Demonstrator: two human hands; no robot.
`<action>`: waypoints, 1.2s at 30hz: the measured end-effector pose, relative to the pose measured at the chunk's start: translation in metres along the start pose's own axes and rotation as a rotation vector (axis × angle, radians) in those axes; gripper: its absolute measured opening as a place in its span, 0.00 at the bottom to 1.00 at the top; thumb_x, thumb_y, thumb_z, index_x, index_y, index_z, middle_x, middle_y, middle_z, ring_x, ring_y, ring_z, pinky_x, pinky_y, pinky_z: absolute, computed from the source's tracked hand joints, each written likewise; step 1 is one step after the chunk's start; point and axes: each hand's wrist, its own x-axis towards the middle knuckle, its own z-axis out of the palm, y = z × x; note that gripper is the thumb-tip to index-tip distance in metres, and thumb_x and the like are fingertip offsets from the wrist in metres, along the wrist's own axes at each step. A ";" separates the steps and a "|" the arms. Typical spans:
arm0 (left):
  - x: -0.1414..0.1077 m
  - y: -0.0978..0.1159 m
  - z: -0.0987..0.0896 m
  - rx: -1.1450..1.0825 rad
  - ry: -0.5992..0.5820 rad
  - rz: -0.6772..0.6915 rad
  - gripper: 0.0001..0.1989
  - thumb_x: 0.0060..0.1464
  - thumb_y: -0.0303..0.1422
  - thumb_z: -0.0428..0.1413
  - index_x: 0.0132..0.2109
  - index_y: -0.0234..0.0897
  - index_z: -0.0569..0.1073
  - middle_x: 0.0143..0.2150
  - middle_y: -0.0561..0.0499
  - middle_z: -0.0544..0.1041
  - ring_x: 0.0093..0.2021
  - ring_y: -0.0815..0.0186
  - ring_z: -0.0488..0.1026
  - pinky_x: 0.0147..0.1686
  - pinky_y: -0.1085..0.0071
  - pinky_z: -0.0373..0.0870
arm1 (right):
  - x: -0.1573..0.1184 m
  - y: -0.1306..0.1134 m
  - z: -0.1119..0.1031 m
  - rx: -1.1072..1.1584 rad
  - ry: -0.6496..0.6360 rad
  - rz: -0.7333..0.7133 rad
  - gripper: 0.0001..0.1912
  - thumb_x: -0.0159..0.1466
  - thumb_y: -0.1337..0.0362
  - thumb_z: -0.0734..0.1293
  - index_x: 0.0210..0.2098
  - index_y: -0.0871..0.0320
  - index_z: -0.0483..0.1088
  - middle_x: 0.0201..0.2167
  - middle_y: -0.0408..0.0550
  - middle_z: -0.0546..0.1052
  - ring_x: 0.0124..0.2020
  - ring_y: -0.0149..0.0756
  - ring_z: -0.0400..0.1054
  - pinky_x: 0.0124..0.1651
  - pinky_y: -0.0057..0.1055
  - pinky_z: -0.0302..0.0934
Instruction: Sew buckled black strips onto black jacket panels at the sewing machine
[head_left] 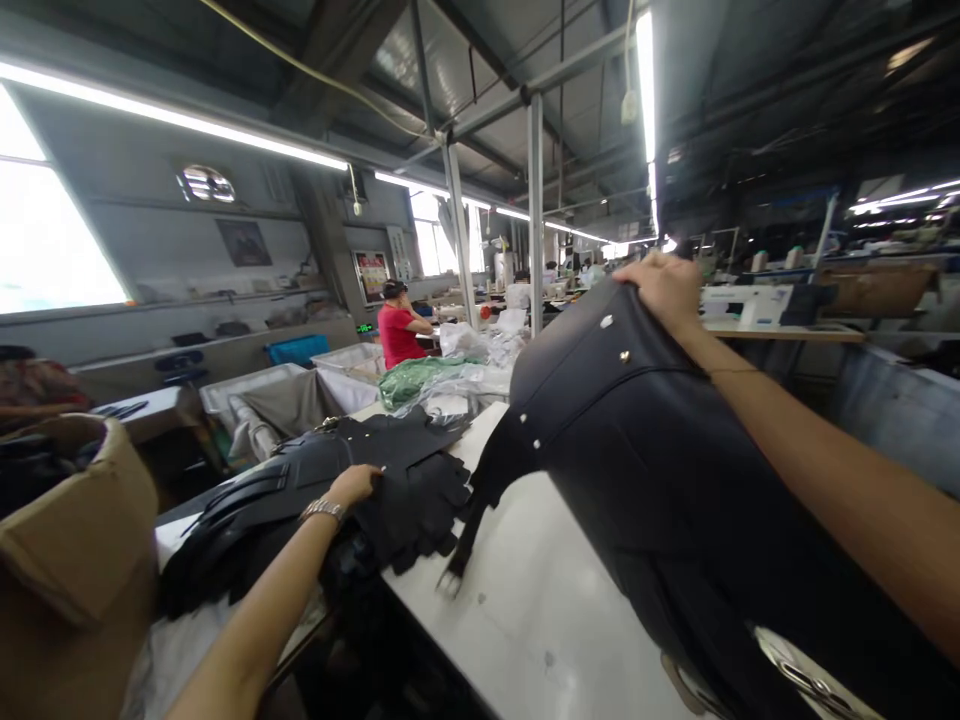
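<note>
My right hand (664, 285) is raised, its fingers closed over the top edge of a large black leather piece (637, 460). Metal rivets dot its upper part, and a strap with a buckle (450, 582) dangles from its left side onto the table. Near its bottom end is a shiny metal fitting (806, 675). With a metal watch at the wrist, my left hand (354, 487) is at a pile of flat black leather pieces (412, 505). Its fingers look closed on one of them, though the fingertips are partly hidden.
The white table (517, 590) runs under the leather. Clear and green plastic bags (427, 380) lie beyond the pile. A cardboard box (82, 540) stands at the left, near white bins (259, 390). A person in red (401, 335) sits farther back; a sewing machine (750, 303) stands at right.
</note>
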 end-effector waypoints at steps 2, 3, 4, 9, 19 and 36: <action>-0.011 -0.020 0.008 0.004 -0.073 0.028 0.29 0.36 0.15 0.47 0.49 0.31 0.69 0.50 0.43 0.69 0.50 0.59 0.66 0.50 0.68 0.60 | 0.017 0.005 -0.012 -0.079 0.248 0.061 0.05 0.55 0.65 0.59 0.25 0.60 0.63 0.28 0.49 0.66 0.36 0.38 0.62 0.40 0.35 0.54; -0.014 -0.026 0.011 0.003 -0.105 0.053 0.32 0.34 0.15 0.47 0.51 0.33 0.66 0.53 0.44 0.65 0.53 0.60 0.63 0.52 0.69 0.59 | 0.019 0.012 -0.017 -0.136 0.374 0.118 0.07 0.57 0.65 0.57 0.30 0.61 0.63 0.33 0.53 0.67 0.40 0.41 0.61 0.43 0.37 0.53; -0.017 -0.031 0.012 0.002 -0.136 0.079 0.35 0.33 0.15 0.47 0.53 0.34 0.64 0.56 0.45 0.62 0.54 0.61 0.61 0.53 0.70 0.57 | 0.016 0.021 -0.022 -0.190 0.474 0.182 0.09 0.58 0.66 0.55 0.35 0.62 0.63 0.37 0.56 0.66 0.43 0.44 0.60 0.45 0.39 0.52; -0.020 -0.039 0.014 -0.001 -0.192 0.236 0.42 0.30 0.15 0.46 0.57 0.42 0.58 0.60 0.50 0.55 0.56 0.62 0.58 0.54 0.69 0.54 | -0.040 0.092 -0.020 -0.325 0.567 0.485 0.23 0.51 0.71 0.58 0.47 0.69 0.54 0.49 0.73 0.56 0.53 0.62 0.48 0.48 0.54 0.44; -0.018 -0.042 -0.028 0.077 0.096 0.255 0.17 0.48 0.25 0.44 0.41 0.33 0.73 0.41 0.45 0.75 0.42 0.60 0.71 0.45 0.68 0.63 | -0.208 0.144 0.004 -0.154 -0.085 0.541 0.17 0.46 0.62 0.60 0.36 0.58 0.56 0.44 0.55 0.63 0.44 0.43 0.61 0.46 0.39 0.56; -0.184 0.257 0.061 0.035 -0.055 1.555 0.06 0.51 0.30 0.53 0.27 0.34 0.65 0.22 0.54 0.69 0.18 0.72 0.64 0.15 0.76 0.56 | -0.260 0.128 -0.069 -0.169 -0.905 1.000 0.13 0.56 0.59 0.57 0.32 0.61 0.67 0.18 0.43 0.70 0.23 0.35 0.67 0.26 0.31 0.61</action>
